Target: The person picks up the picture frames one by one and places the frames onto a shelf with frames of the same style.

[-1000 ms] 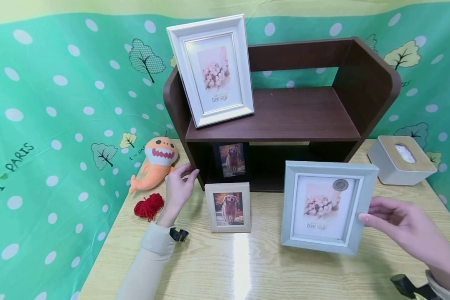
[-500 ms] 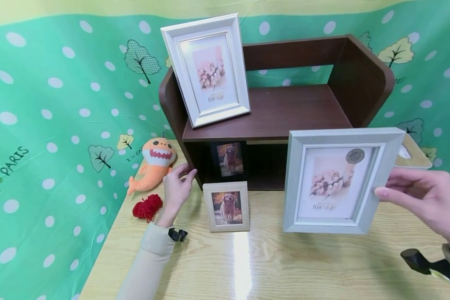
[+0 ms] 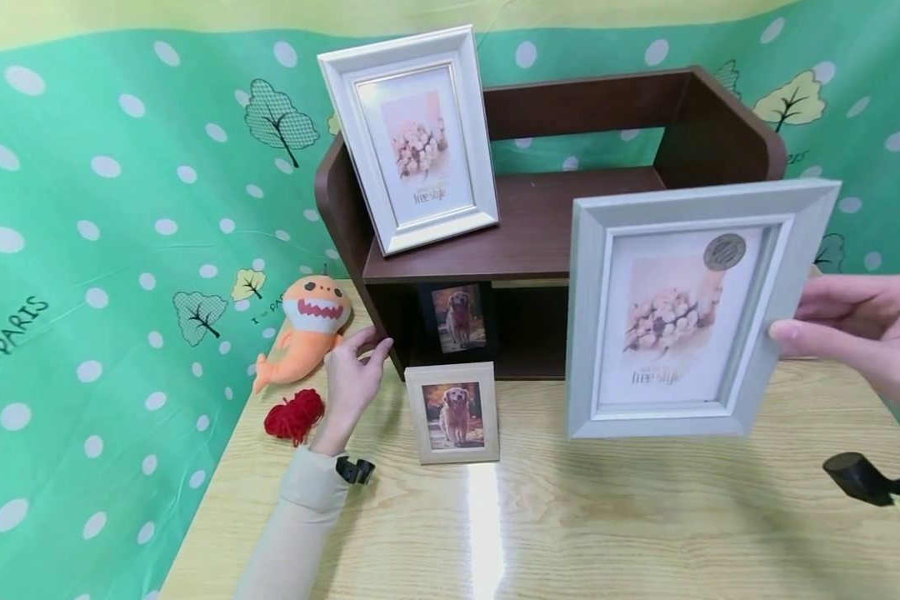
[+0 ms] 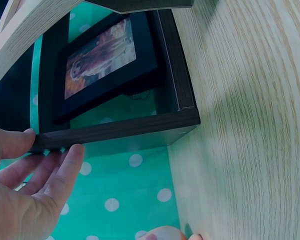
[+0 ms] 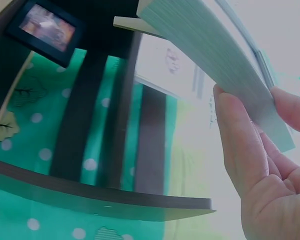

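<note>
My right hand (image 3: 870, 333) grips the right edge of a pale grey-blue picture frame (image 3: 667, 333), thumb in front and fingers behind. The frame is up off the table, overlapping the right part of the dark brown shelf (image 3: 532, 217) in the head view. In the right wrist view its edge (image 5: 215, 60) sits between thumb and fingers. My left hand (image 3: 354, 375) pinches the front edge of the shelf's left side panel (image 4: 125, 127). A white picture frame (image 3: 431, 150) leans on the upper board, a black one (image 3: 459, 321) stands in the lower compartment, and a beige one (image 3: 456, 412) stands on the table.
An orange shark plush (image 3: 317, 308) and a red yarn bundle (image 3: 294, 415) lie left of the shelf on the wooden table (image 3: 607, 517). A green dotted cloth (image 3: 82, 275) hangs behind. The tissue box at the right is mostly hidden behind the frame and right hand.
My right hand has lifted the grey-blue picture frame up and slightly right, from low over the table to in front of the shelf. The left hand stays at the shelf's side panel.
</note>
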A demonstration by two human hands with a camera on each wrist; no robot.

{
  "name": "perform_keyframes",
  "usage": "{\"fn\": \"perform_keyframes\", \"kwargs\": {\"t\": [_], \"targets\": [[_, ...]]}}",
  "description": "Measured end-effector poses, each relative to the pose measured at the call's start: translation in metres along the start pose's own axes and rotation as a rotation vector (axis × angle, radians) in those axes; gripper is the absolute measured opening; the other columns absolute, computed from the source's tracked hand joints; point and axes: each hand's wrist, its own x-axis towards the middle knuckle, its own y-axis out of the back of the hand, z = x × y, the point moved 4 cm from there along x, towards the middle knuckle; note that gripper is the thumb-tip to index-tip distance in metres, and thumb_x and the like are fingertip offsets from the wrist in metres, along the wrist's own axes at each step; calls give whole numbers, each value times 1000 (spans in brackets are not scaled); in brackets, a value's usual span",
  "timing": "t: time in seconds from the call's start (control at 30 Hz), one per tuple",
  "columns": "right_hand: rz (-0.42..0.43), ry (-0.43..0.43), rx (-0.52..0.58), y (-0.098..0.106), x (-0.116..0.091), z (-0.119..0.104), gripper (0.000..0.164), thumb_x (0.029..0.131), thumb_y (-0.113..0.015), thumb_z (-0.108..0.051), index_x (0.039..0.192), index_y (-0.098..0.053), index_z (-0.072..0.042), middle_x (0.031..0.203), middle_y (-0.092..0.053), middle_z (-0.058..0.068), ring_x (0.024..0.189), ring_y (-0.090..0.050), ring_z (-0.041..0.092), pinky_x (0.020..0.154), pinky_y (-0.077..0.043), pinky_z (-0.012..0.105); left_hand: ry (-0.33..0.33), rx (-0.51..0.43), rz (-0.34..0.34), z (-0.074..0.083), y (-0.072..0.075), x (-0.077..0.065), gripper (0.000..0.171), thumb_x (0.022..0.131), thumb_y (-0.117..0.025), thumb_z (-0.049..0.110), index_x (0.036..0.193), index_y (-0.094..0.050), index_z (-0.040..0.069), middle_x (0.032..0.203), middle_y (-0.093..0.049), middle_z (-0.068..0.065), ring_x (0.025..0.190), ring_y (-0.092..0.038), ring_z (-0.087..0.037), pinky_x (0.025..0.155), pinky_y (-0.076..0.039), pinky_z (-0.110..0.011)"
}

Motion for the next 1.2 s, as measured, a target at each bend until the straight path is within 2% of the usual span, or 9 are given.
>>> {"fn": "perform_keyframes", "kwargs": {"t": [0.2, 0.43, 0.57, 0.7, 0.83, 0.9, 1.2], "targets": [[54, 32, 77, 12, 15, -2, 41, 79, -60, 23, 113, -67, 2, 93, -71, -7, 76, -68, 5, 61, -53, 17, -28, -17, 4, 1, 0, 1, 17, 88, -70, 8, 101, -71, -3, 94, -69, -9, 87, -68, -20, 71, -56, -35], [37, 45, 521, 22, 37, -2, 36, 81, -55, 26, 113, -62, 13, 97, -70, 13, 81, -69, 17, 59, -54, 25, -26, -26, -1, 1, -2, 3, 17, 87, -69, 4, 102, -70, -4, 94, -69, -10, 86, -68, -19, 70, -56, -33], [27, 62, 609, 27, 53, -7, 36, 83, -54, 25, 117, -57, 16, 104, -68, 16, 87, -69, 20, 60, -53, 28, -23, -20, 0, 1, -1, 3, 15, 87, -70, 5, 100, -71, -3, 93, -69, -9, 86, -68, -19, 69, -56, -32], [40, 91, 645, 27, 67, -12, 35, 83, -53, 25, 117, -55, 19, 107, -67, 18, 90, -68, 22, 62, -53, 29, -20, -24, 1, 0, 0, 2, 15, 87, -70, 6, 99, -71, -2, 92, -70, -10, 85, -68, -20, 68, -56, -31], [51, 98, 649, 26, 77, -15, 33, 84, -53, 24, 116, -56, 19, 105, -68, 17, 90, -68, 21, 64, -53, 28, -17, -30, 7, 1, 0, 2, 14, 87, -70, 6, 98, -71, -1, 92, -69, -9, 85, -68, -21, 68, -56, -30], [59, 90, 607, 26, 82, -16, 32, 85, -55, 21, 117, -56, 17, 105, -68, 15, 89, -68, 19, 65, -53, 26, -16, -25, 10, 1, 0, 2, 13, 87, -70, 7, 98, -72, 0, 91, -69, -9, 85, -68, -20, 68, -56, -30], [161, -76, 208, 20, 98, -31, 36, 87, -68, -5, 122, -63, 1, 106, -69, 4, 84, -68, 10, 70, -51, 19, -18, -12, 6, 2, -1, 2, 15, 88, -70, 10, 99, -72, 0, 92, -69, -9, 84, -68, -22, 68, -56, -32]]}}
